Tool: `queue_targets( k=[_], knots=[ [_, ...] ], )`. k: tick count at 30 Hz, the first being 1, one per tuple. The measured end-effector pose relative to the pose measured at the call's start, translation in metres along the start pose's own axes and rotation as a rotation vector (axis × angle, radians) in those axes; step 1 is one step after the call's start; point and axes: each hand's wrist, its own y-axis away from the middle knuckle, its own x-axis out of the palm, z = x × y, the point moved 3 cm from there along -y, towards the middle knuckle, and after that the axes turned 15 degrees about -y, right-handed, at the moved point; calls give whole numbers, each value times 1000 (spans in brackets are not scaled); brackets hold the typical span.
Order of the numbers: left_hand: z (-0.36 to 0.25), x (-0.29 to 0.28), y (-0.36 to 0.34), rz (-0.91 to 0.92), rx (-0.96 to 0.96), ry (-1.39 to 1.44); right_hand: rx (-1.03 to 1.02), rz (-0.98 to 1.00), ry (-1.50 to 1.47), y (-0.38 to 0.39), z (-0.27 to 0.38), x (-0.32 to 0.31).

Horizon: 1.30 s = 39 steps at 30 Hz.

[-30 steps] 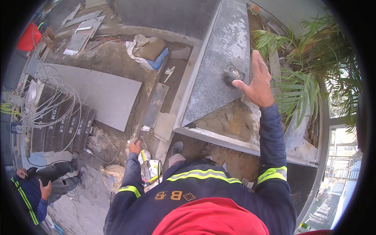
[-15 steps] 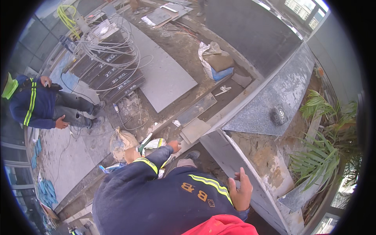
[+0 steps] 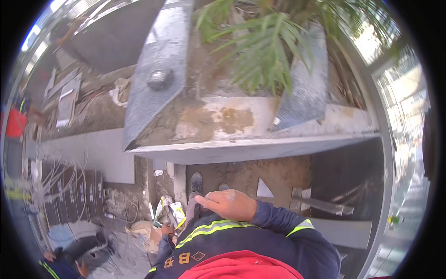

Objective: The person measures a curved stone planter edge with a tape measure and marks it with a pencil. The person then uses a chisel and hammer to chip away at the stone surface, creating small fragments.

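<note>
My right hand (image 3: 227, 203) is across the front of my body, fingers loosely extended leftward, with nothing visible in it. My left hand (image 3: 167, 229) is low, left of it, beside a crumpled white-and-yellow bag (image 3: 169, 214); its fingers are too small and partly hidden to tell what they hold. Above, a speckled grey slab (image 3: 151, 104) lies on the ledge (image 3: 260, 144), with a dark, shiny round object (image 3: 159, 79) on it. A second grey slab (image 3: 304, 81) leans among palm leaves (image 3: 269, 46). My shoes (image 3: 196, 179) stand below the ledge.
A co-worker (image 3: 53, 267) is at lower left beside stacked dark weights (image 3: 72, 190) and tangled cables (image 3: 60, 172); another in red (image 3: 14, 121) is at far left. A large grey board (image 3: 88, 158), a triangular offcut (image 3: 264, 188) and metal pieces (image 3: 320, 204) lie about. A window frame (image 3: 385, 186) is right.
My view has swung toward the planter. My right hand, raised beside the round object a second ago, has come down in front of my body. My left hand sits lower.
</note>
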Motion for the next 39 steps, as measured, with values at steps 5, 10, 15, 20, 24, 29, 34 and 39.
queue_targets(
  k=[5, 10, 15, 20, 24, 29, 34, 39],
  knots=[
    [-19, 56, -4, 450, 313, -378, 75, -325, -67, 62, 25, 2],
    [-48, 57, -64, 494, 665, -618, 208, -564, 280, 109, 36, -10],
    [-112, -20, -187, 49, 851, -592, 399, -945, 474, 168, 61, -26],
    [-154, -49, -213, 251, 270, 265, 727, -1087, 648, 278, 74, -84],
    [-178, -11, -173, 279, 321, -185, 1024, -1267, 477, 415, 78, -142],
    [-214, 86, -96, 273, 625, -507, 1110, -1315, 577, 621, 69, -260],
    [-287, 157, -20, 520, 30, 87, 1112, -1268, 843, 872, 17, -454],
    [-396, 185, 77, 100, 740, -588, 1289, -1178, 1056, 1067, -65, -572]
  ],
)
